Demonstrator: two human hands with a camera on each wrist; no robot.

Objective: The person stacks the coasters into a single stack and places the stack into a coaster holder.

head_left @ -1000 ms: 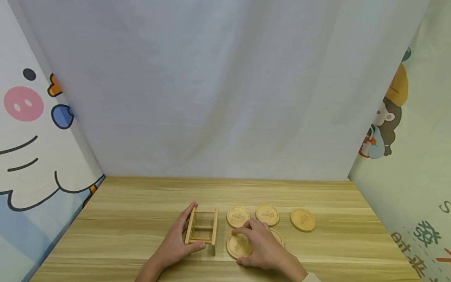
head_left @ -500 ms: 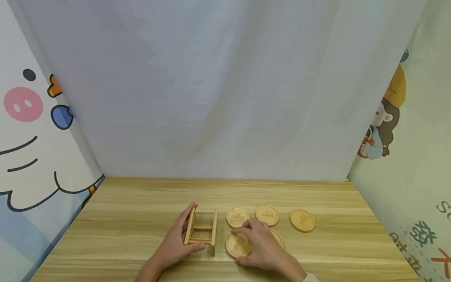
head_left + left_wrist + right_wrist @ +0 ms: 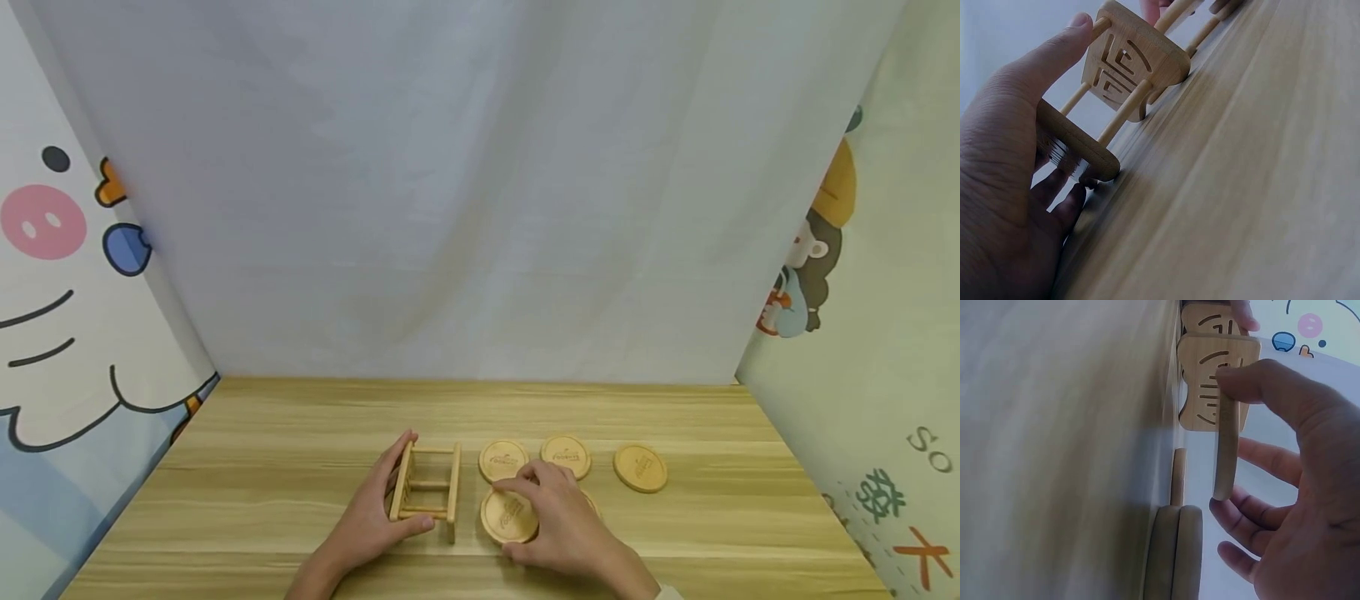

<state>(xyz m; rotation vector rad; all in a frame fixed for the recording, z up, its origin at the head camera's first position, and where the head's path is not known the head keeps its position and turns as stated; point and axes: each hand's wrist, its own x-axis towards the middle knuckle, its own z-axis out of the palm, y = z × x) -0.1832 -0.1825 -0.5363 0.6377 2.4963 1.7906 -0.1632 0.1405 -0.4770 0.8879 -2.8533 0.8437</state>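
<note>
My left hand grips a small wooden coaster rack by its left side panel, thumb along the front. In the left wrist view, dowels join the rack's slotted end panels, and it stands on the table. Between thumb and fingertips my right hand pinches a round wooden coaster with dark lettering on its face. The right wrist view has this coaster edge-on, apart from the tabletop. Just right of the rack, the right hand partly covers another coaster.
Behind the right hand lie two more coasters, one left and one right. Another coaster lies farther right. In the right wrist view two coasters appear stacked or overlapping. A pale curtain backs the wood-grain table.
The coaster in my right hand has risen slightly off the table. My left hand keeps its grip on the rack. The head view has shifted a little.
</note>
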